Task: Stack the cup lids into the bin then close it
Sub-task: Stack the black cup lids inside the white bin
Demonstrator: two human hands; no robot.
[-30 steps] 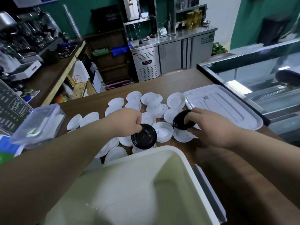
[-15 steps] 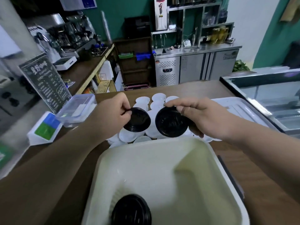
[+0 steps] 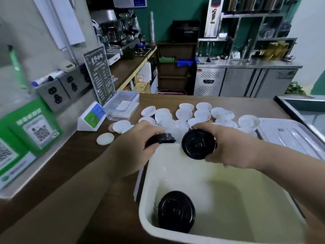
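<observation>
My left hand pinches one black round plastic cup lid edge-on; my right hand grips a second black lid over the cream rectangular plastic bin. Each should be levelled, then nested squarely on the black lid stack inside.

A clear lidded box sits beside a chalkboard menu sign and a card stand.

Dim, even indoor light, soft shadows inside the bin, motion blur at left, fisheye-curved edges
</observation>
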